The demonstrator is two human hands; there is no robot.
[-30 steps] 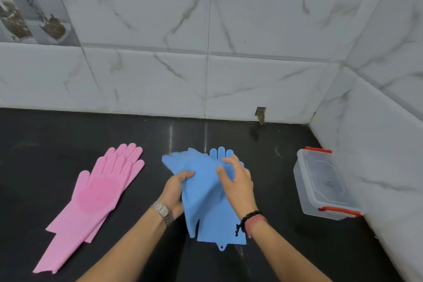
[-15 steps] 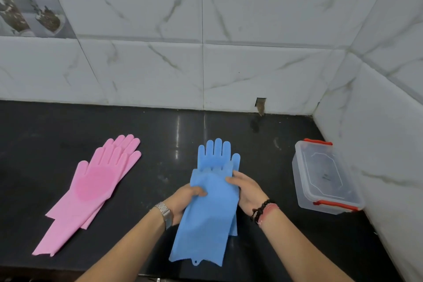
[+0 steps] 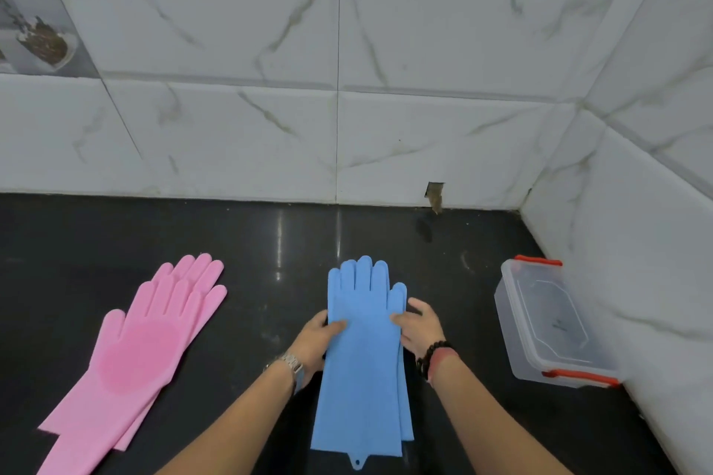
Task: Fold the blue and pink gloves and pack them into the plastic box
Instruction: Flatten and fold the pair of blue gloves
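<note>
On the left of the dark counter (image 3: 270, 243) the pink gloves (image 3: 131, 355) are lying stacked, one partly over the other, fingertips pointing up and to the right toward the wall and cuffs running off toward the near left edge. They are sitting well apart from both hands and nobody is touching them.

In the middle the blue gloves (image 3: 362, 351) are lying flat in a stack, the edge of the lower one peeking out along the right side. Their long axis is running straight away from the person: fingertips toward the tiled wall (image 3: 347, 89), cuffs and a small hanging tab at the near edge.

The left hand (image 3: 314, 339) is gripping the left edge of the blue stack near the palm, thumb lying on top and fingers tucked beneath. The right hand (image 3: 418, 324) is mirroring it on the right edge, thumb pressing on top and fingers curling round the side. Both hands are sitting at about the same height along the gloves, so neither is nearer; the stack is lying between them.

With that axis running front to back, a fold would likely be bringing the cuffs or the fingers over across the short width.

On the right, against the side wall, the plastic box (image 3: 551, 324) is sitting with its clear, red-clipped lid on, well apart from the right hand. It appears to be holding nothing yet, so packing is not yet begun.
</note>
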